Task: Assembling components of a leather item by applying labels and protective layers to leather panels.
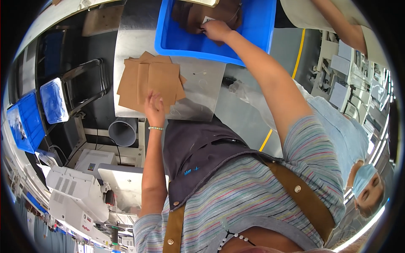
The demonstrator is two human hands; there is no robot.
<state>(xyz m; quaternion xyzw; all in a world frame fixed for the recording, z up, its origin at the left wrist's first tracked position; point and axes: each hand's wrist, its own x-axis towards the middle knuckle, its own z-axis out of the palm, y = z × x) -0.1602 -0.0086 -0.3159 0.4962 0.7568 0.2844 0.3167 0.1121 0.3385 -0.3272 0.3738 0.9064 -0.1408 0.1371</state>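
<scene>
My right hand [216,30] reaches into a blue plastic bin [258,29] at the far side. Its fingers are closed at a dark brown, soft-looking piece [192,24] beside a small white label [206,19]; the fingertips are partly hidden. More dark brown material lies in the bin. My left hand [155,107] rests at the near edge of a loose stack of tan-brown flat sheets [162,80], with its fingers loosely bent and apart, not gripping. The sheets lie at uneven angles, and a narrow folded strip shows on top.
A metal-topped table [202,92] carries the stack and the bin. To the left stand a black metal frame [86,84], blue trays [27,122], a grey round bin [123,131] and white machines [76,189]. A masked person [367,185] is at the right; another person's arm [344,25] shows at upper right.
</scene>
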